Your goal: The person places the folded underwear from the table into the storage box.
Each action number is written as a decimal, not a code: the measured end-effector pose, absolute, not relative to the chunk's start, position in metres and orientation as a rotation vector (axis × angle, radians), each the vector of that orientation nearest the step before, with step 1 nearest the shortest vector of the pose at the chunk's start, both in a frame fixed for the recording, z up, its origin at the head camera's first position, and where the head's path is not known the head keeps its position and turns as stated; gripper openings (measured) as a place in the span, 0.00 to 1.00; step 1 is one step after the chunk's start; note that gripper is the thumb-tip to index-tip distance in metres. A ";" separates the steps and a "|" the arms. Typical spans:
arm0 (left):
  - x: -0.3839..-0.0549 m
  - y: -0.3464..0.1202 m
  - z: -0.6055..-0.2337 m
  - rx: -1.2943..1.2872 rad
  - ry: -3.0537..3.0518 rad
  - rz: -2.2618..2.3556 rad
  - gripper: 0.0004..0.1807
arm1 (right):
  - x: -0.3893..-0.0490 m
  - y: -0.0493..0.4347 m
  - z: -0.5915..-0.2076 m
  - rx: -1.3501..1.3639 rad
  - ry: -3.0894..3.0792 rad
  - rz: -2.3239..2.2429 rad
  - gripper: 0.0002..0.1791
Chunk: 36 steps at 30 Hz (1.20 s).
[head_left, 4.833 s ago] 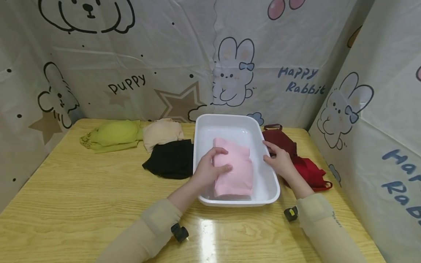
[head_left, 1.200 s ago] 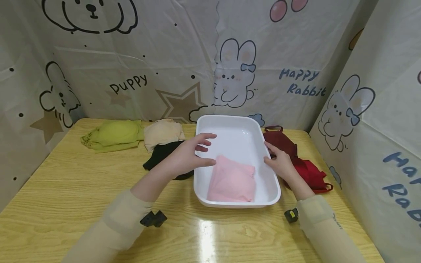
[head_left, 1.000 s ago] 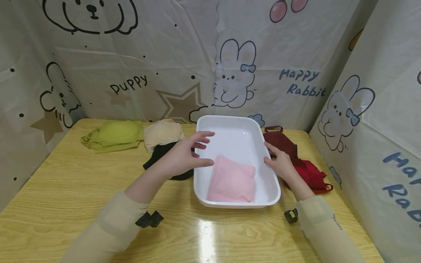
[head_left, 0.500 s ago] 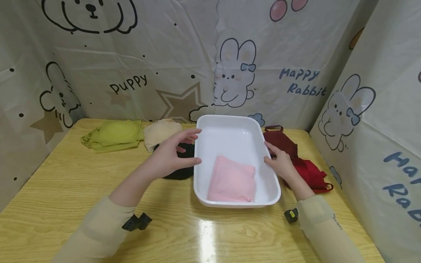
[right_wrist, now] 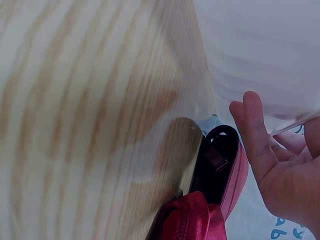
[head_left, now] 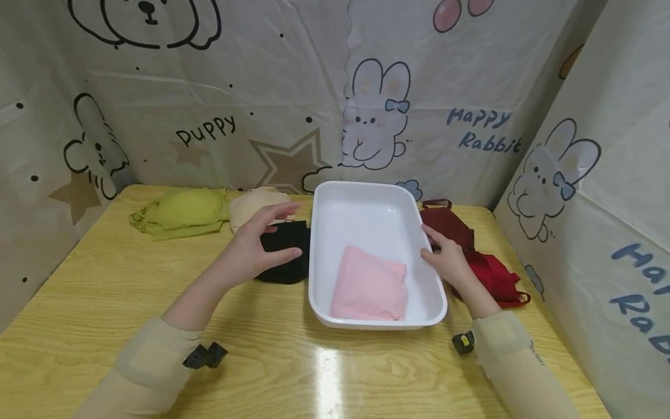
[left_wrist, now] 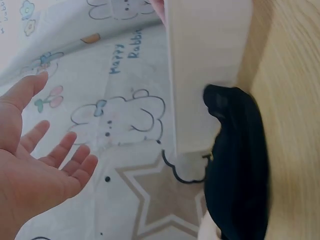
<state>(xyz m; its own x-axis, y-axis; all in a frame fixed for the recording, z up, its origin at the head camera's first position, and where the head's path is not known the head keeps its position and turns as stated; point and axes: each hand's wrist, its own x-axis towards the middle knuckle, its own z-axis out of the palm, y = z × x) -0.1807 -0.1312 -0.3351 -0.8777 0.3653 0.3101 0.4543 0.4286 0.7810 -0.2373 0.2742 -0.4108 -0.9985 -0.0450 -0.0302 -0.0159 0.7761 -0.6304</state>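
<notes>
My left hand (head_left: 250, 249) hovers with fingers spread above the black folded garment (head_left: 289, 265), left of a white plastic tub (head_left: 366, 203). Nothing lies between its thumb and fingers, and the left wrist view shows the bare palm (left_wrist: 40, 175) apart from the black cloth (left_wrist: 240, 160). My right hand (head_left: 447, 259) grips the tub's right rim between thumb and fingers. Inside the tub, toward its near end, lies a pink folded garment (head_left: 371, 286) with a padded, cup-like bulge. Beside the right hand, a bright red bra (head_left: 489, 276) and a dark red one (head_left: 450, 224) rest on the table.
A yellow-green garment (head_left: 185, 209) and a beige one (head_left: 256, 206) lie along the table's back edge, left of the tub. The wooden table (head_left: 251, 361) ends against a printed cloth backdrop (head_left: 209, 87) behind and at both sides.
The left hand has let go of the pink garment and drawn left, out over the black one. The pink garment now sits lower in the tub, more compact. The right hand stays on the rim.
</notes>
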 end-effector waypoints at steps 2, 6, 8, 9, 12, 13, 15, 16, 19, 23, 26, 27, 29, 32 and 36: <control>-0.182 -0.135 -0.339 -0.736 -2.559 -1.453 0.40 | -0.238 0.274 -0.411 -0.046 2.925 -1.034 0.35; -0.187 -0.143 -0.349 -0.709 -2.547 -1.432 0.39 | -0.238 0.274 -0.412 -0.041 2.927 -1.029 0.35; -0.190 -0.148 -0.354 -0.682 -2.558 -1.410 0.39 | -0.238 0.274 -0.412 -0.039 2.923 -1.031 0.35; -0.191 -0.149 -0.356 -0.667 -2.568 -1.397 0.39 | -0.238 0.274 -0.412 -0.037 2.921 -1.031 0.35; -0.194 -0.154 -0.361 -0.627 -2.602 -1.371 0.40 | -0.238 0.274 -0.412 -0.031 2.920 -1.029 0.35; -0.195 -0.156 -0.363 -0.617 -2.614 -1.362 0.40 | -0.238 0.274 -0.412 -0.032 2.919 -1.028 0.35; -0.198 -0.158 -0.366 -0.600 -2.640 -1.347 0.40 | -0.238 0.275 -0.412 -0.031 2.918 -1.028 0.35; -0.199 -0.159 -0.368 -0.593 -2.651 -1.339 0.40 | -0.238 0.275 -0.412 -0.030 2.917 -1.029 0.35; -0.203 -0.163 -0.375 -0.576 -2.687 -1.292 0.40 | -0.238 0.275 -0.413 -0.035 2.910 -1.031 0.35; -0.211 -0.169 -0.386 -0.572 -2.727 -1.228 0.41 | -0.238 0.275 -0.413 -0.034 2.908 -1.039 0.35; -0.218 -0.174 -0.394 -0.585 -2.754 -1.195 0.42 | -0.238 0.275 -0.413 -0.037 2.912 -1.041 0.35; -0.220 -0.175 -0.396 -0.590 -2.765 -1.183 0.42 | -0.238 0.275 -0.413 -0.037 2.914 -1.040 0.35; -0.225 -0.177 -0.400 -0.600 -2.783 -1.162 0.42 | -0.238 0.275 -0.414 -0.040 2.918 -1.043 0.35; -0.232 -0.179 -0.404 -0.605 -2.808 -1.124 0.42 | -0.238 0.275 -0.415 -0.052 2.930 -1.052 0.34; -0.239 -0.181 -0.407 -0.615 -2.831 -1.071 0.42 | -0.239 0.275 -0.416 -0.062 2.937 -1.066 0.33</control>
